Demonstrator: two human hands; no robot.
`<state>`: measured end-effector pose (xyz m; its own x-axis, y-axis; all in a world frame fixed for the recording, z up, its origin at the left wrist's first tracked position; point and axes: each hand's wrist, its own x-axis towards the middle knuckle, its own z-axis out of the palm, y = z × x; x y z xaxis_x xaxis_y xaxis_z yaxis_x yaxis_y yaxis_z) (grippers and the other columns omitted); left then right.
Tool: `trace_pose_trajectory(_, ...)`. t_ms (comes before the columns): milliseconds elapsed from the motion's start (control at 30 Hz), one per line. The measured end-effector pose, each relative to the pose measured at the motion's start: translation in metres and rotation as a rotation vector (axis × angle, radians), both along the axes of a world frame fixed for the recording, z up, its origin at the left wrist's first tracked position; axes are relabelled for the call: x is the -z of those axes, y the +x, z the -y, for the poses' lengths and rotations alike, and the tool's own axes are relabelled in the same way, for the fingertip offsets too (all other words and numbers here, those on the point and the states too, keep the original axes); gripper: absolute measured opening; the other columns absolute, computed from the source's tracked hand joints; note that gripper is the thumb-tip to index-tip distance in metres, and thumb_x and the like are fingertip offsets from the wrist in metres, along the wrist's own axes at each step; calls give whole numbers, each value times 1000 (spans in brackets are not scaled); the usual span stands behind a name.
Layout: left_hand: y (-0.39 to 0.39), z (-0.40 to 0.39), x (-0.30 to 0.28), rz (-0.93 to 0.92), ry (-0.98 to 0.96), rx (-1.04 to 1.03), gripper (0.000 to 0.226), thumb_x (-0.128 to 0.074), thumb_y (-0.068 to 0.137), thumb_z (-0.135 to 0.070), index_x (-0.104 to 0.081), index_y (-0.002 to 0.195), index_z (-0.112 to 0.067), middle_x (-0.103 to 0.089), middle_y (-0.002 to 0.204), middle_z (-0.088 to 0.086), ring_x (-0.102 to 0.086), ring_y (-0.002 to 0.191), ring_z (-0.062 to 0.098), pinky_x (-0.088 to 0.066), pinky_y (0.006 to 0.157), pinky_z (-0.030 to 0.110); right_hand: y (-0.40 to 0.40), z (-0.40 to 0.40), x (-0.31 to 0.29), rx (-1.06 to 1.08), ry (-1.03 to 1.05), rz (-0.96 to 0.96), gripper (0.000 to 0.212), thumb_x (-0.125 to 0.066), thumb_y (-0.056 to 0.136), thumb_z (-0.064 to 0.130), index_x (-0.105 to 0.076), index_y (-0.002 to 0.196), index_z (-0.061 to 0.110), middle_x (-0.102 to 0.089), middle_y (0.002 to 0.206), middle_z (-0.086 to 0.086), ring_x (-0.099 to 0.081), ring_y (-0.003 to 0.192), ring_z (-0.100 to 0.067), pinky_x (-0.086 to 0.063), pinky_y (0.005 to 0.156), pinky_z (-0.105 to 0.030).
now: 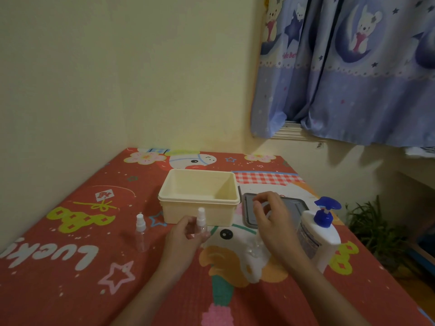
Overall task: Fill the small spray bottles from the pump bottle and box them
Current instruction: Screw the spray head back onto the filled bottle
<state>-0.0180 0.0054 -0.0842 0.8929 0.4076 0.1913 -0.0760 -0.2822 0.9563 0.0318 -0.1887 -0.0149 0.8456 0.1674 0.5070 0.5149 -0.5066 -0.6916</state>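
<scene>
The left hand (pixel 182 236) grips a small clear spray bottle (pixel 200 225) upright, just in front of the empty cream box (pixel 200 196). The right hand (pixel 270 220) hovers beside it, fingers loosely curled, holding nothing visible. A second spray bottle (pixel 141 231) stands well left; the pump bottle (pixel 320 234) stands right, beside the grey lid (pixel 296 207).

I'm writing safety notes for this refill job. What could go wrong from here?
1. The left hand holds a small spray bottle by its body only; twisting off its cap could make it slip.
2. The second spray bottle stands alone, narrow and light, so a passing forearm may topple it.
3. The pump bottle stands near the table's right edge and could be knocked off.
</scene>
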Motion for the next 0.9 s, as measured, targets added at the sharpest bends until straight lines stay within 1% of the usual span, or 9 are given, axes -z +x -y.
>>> trace_pose_trajectory(67,0,1,-8,31,-18,39,24,-77,79,-11,-67,90,-30,-74,94,-7,-69,90,14,-58,79,41,0,-2,-2,-2,-8,4,6,-48,96,23,-54,99,25,-55,95,11,-55,79,-6,-50,68,-25)
trace_pose_trajectory(167,-1,3,-15,50,-47,71,26,-75,80,-9,-68,93,-30,-74,97,-6,-69,92,16,-58,80,42,-1,-6,-4,-12,-12,17,7,-48,96,22,-55,98,22,-55,94,9,-54,79,-9,-51,70,-30)
trace_pose_trajectory(300,-3,8,-20,60,-53,117,27,-74,82,-10,-70,98,-31,-74,99,-6,-69,94,17,-59,76,40,-5,-11,-4,-103,0,-79,4,-51,95,27,-54,95,26,-60,85,5,-58,75,-15,-54,67,-37)
trace_pose_trajectory(400,-5,17,-28,71,-63,160,28,-74,82,-8,-70,99,-30,-75,95,-6,-69,92,16,-58,70,29,-13,-18,-5,-199,-18,-153,16,-58,90,39,-55,97,25,-60,84,8,-55,70,-9,-49,64,-25)
trace_pose_trajectory(467,-7,24,-34,76,-51,190,30,-72,83,-8,-69,99,-32,-75,91,-8,-70,87,10,-58,71,27,-18,-23,-6,-217,-29,-178,26,-62,85,45,-56,98,23,-58,81,9,-52,64,-1,-47,57,-17)
trace_pose_trajectory(533,-11,29,-39,80,-40,200,29,-71,84,-6,-68,97,-31,-76,86,-11,-70,82,3,-58,73,26,-20,-28,-8,-217,-5,-182,27,-68,82,43,-57,93,21,-58,77,6,-52,59,3,-46,53,-12)
trace_pose_trajectory(700,-14,31,-45,103,-4,200,18,-74,82,-7,-70,92,-22,-75,81,-9,-70,81,4,-60,73,29,-22,-33,-12,-219,69,-163,28,-72,80,36,-55,75,16,-51,64,1,-47,50,-2,-44,48,-15)
trace_pose_trajectory(800,-15,30,-46,99,-24,222,22,-74,81,-4,-70,94,-20,-75,80,-9,-70,78,5,-59,70,27,-22,-32,-13,-225,52,-166,27,-72,81,34,-55,74,14,-50,62,3,-45,49,-1,-43,47,-14)
trace_pose_trajectory(900,-15,29,-44,73,-89,255,23,-77,78,-5,-70,94,-21,-75,83,-2,-71,83,13,-61,68,34,-19,-29,-11,-248,8,-187,27,-69,84,32,-57,77,9,-52,62,2,-43,52,-4,-41,49,-18)
